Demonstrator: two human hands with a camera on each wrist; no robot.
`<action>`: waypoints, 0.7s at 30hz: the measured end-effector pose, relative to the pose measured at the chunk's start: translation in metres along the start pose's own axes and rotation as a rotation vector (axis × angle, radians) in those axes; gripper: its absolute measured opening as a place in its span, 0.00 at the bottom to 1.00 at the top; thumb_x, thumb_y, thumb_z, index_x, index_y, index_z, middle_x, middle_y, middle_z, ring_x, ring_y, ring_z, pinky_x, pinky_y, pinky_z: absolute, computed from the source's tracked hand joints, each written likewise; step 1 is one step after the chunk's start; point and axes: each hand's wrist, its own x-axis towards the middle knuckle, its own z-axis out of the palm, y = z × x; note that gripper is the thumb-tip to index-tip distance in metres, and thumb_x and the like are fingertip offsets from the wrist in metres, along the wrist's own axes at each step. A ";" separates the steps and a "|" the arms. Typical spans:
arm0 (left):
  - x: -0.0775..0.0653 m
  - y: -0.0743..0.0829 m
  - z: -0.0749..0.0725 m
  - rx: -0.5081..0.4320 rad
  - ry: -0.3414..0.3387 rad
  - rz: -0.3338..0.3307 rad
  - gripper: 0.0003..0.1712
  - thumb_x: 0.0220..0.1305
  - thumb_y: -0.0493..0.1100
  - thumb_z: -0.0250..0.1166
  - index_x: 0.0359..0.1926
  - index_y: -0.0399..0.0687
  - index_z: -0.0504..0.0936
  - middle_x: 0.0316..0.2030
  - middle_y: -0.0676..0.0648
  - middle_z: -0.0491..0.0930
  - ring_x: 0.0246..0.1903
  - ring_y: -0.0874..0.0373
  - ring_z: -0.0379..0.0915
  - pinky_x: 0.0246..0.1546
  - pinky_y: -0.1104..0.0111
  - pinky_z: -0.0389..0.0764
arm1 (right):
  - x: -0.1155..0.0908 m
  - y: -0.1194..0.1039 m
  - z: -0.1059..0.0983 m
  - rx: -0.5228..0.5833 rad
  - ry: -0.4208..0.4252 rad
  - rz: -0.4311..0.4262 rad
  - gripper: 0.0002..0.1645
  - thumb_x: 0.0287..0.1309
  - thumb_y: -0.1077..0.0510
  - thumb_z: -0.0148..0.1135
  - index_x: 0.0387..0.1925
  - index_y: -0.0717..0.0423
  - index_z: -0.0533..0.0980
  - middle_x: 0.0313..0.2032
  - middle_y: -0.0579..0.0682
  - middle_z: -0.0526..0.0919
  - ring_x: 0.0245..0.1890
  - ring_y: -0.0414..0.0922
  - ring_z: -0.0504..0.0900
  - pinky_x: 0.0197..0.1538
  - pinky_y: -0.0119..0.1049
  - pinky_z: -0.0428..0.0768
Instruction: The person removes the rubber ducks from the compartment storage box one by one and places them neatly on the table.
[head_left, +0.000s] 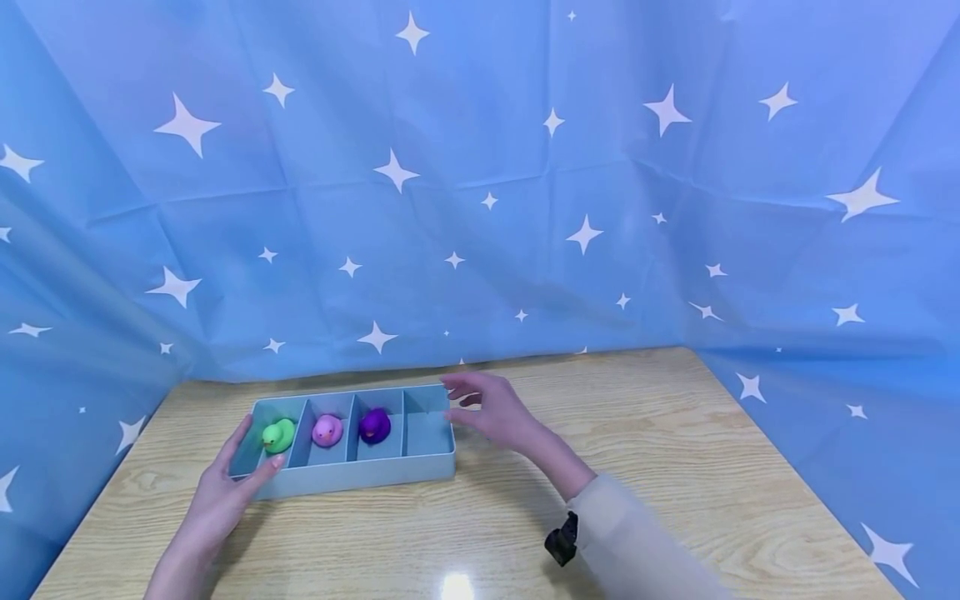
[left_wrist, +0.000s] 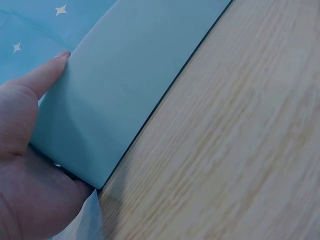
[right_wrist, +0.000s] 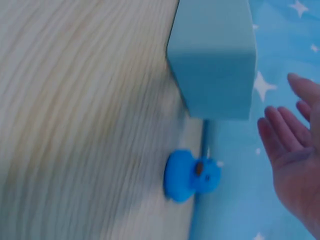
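Observation:
A light-blue divided box (head_left: pixel 360 477) lies on the table, its compartments in a row. From left to right, a green rubber duck (head_left: pixel 278 436), a pink rubber duck (head_left: pixel 327 430) and a purple rubber duck (head_left: pixel 374 426) each sit in one compartment; the rightmost holds nothing. My left hand (head_left: pixel 223 493) grips the box's left end, thumb over the front rim. In the left wrist view the thumb (left_wrist: pixel 47 75) lies along the rim. My right hand (head_left: pixel 487 408) hovers at the right end, fingers apart and empty. A blue rubber duck (right_wrist: pixel 187 176) stands on the table beside that end, mostly hidden in the head view.
The wooden table (head_left: pixel 675 483) extends to the right and in front of the box. A blue curtain (head_left: pixel 480 208) with white stars hangs behind the table and at both sides. A small black device (head_left: pixel 561 540) is at my right sleeve.

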 end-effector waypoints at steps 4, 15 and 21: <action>0.001 0.000 0.000 -0.005 0.005 -0.004 0.62 0.67 0.65 0.67 0.81 0.69 0.27 0.80 0.36 0.25 0.76 0.31 0.19 0.69 0.29 0.37 | 0.011 -0.008 0.015 0.054 -0.031 0.030 0.32 0.57 0.65 0.75 0.62 0.68 0.76 0.54 0.61 0.84 0.53 0.62 0.82 0.59 0.44 0.81; 0.001 -0.002 0.001 -0.027 0.003 0.023 0.61 0.69 0.62 0.67 0.82 0.69 0.29 0.80 0.37 0.26 0.77 0.31 0.20 0.69 0.29 0.38 | 0.030 -0.025 0.054 0.105 -0.069 0.135 0.32 0.61 0.60 0.74 0.65 0.62 0.76 0.57 0.62 0.82 0.57 0.59 0.81 0.61 0.55 0.78; -0.001 -0.003 0.000 -0.038 0.012 0.037 0.61 0.69 0.61 0.67 0.82 0.68 0.30 0.80 0.35 0.27 0.77 0.32 0.21 0.69 0.29 0.37 | 0.038 -0.030 0.068 0.069 -0.112 0.137 0.33 0.61 0.59 0.75 0.66 0.62 0.75 0.59 0.59 0.82 0.57 0.56 0.82 0.61 0.50 0.79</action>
